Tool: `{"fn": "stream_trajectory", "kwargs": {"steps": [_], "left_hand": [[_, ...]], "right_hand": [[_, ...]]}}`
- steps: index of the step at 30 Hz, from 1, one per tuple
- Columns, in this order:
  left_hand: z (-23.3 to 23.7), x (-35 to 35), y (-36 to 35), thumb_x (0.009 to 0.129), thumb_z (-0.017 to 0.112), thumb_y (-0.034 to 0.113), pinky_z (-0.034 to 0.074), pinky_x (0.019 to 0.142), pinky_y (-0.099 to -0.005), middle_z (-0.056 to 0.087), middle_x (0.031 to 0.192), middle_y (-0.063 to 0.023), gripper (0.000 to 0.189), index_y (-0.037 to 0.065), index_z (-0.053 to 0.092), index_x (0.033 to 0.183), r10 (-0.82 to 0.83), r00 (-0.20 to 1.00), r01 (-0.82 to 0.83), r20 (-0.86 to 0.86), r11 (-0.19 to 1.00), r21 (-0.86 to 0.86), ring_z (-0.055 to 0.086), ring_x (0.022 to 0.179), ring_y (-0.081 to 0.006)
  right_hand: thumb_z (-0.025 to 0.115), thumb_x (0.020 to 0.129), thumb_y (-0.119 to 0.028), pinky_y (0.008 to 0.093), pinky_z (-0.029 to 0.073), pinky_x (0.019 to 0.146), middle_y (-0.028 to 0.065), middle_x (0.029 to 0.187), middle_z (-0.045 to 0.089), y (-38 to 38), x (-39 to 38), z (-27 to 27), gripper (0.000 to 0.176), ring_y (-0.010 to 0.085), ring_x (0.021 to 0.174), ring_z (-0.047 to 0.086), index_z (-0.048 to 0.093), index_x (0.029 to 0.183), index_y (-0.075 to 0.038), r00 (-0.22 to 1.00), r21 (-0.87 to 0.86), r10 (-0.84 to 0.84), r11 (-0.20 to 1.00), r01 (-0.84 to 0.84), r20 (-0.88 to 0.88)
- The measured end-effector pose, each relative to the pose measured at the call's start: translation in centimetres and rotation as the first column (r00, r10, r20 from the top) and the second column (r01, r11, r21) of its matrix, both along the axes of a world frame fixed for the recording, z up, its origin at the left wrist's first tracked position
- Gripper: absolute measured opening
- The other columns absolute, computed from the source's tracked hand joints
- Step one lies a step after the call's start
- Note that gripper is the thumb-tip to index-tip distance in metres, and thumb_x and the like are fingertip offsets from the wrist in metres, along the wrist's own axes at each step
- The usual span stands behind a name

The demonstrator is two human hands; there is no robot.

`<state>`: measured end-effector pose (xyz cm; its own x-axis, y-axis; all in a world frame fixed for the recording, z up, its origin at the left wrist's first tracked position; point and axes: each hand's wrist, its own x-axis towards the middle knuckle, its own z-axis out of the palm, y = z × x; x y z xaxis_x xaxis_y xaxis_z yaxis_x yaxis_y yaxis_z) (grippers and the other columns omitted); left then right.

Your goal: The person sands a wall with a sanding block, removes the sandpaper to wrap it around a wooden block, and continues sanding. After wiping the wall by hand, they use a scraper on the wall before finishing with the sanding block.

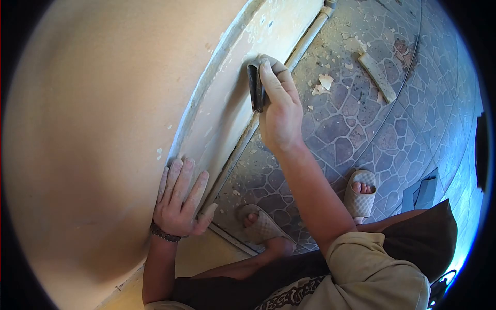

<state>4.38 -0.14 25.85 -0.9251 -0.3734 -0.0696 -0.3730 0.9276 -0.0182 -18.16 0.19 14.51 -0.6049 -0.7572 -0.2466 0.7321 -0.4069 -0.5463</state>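
My right hand [279,95] pinches a dark folded piece of sandpaper [253,88] between thumb and fingers. The folded sheet is held against the lower band of the wall [219,113], which looks scraped and patchy. Lower down, my left hand [181,201] rests on the same wall with its fingers stretched out and dusty. A dark braided bracelet [166,235] circles that wrist. Between the band and the smooth tan wall [103,103] above it runs a pale raised edge [199,88].
A pipe [310,39] follows the foot of the wall. On the stone-patterned floor [330,129] lie a short wooden strip [377,77], peeled flakes [325,81] and dust. My sandalled feet [360,194] are on the floor, with a grey flat object [421,192] at the right.
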Motion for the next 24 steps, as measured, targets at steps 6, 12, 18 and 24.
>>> {"fn": "stream_trajectory", "kwargs": {"steps": [6,12,18,24], "left_hand": [[-0.2,0.5,-0.1,0.073,0.069,0.034,0.028,0.107,-0.0567,0.045,0.135,-0.0295,0.063,0.0,0.056,0.124,-0.032,0.999,0.032,0.016,0.999,0.011,0.04,0.129,-0.0462],[-0.4,0.6,-0.2,0.074,0.069,0.034,0.028,0.107,-0.0581,0.045,0.135,-0.0299,0.064,-0.001,0.054,0.125,-0.046,0.999,0.046,-0.002,0.999,0.011,0.04,0.129,-0.0471],[-0.3,0.5,-0.2,0.073,0.07,0.033,0.028,0.107,-0.0585,0.045,0.135,-0.0303,0.065,-0.001,0.053,0.126,-0.045,0.999,0.045,0.001,0.999,0.017,0.04,0.128,-0.0476],[-0.2,0.5,-0.1,0.071,0.071,0.033,0.028,0.107,-0.0581,0.045,0.135,-0.0299,0.067,-0.001,0.053,0.126,-0.03,0.999,0.03,0.019,0.999,0.023,0.039,0.128,-0.0482]], "right_hand": [[0.052,0.098,-0.025,0.0208,0.042,0.07,0.0075,0.103,0.053,-3.1,0.0,0.1,0.031,0.0082,0.085,0.05,0.045,0.115,0.0,0.942,0.086,-0.28,0.95,0.3,-0.184],[0.043,0.101,-0.03,0.026,0.042,0.086,0.0106,0.107,0.048,-4.1,3.4,0.7,0.037,0.013,0.096,0.048,0.04,0.117,0.003,0.74,0.136,-0.342,0.854,0.502,-0.579],[0.046,0.1,-0.029,0.0256,0.042,0.084,0.0088,0.104,0.048,-4.3,2.1,0.5,0.037,0.0112,0.092,0.046,0.04,0.118,0.004,0.756,0.181,-0.321,0.849,0.497,-0.571],[0.052,0.098,-0.023,0.0257,0.043,0.081,0.0083,0.103,0.049,-4.3,0.7,0.0,0.037,0.0106,0.09,0.047,0.04,0.119,0.006,0.81,0.387,-0.238,0.784,0.486,-0.536]]}}
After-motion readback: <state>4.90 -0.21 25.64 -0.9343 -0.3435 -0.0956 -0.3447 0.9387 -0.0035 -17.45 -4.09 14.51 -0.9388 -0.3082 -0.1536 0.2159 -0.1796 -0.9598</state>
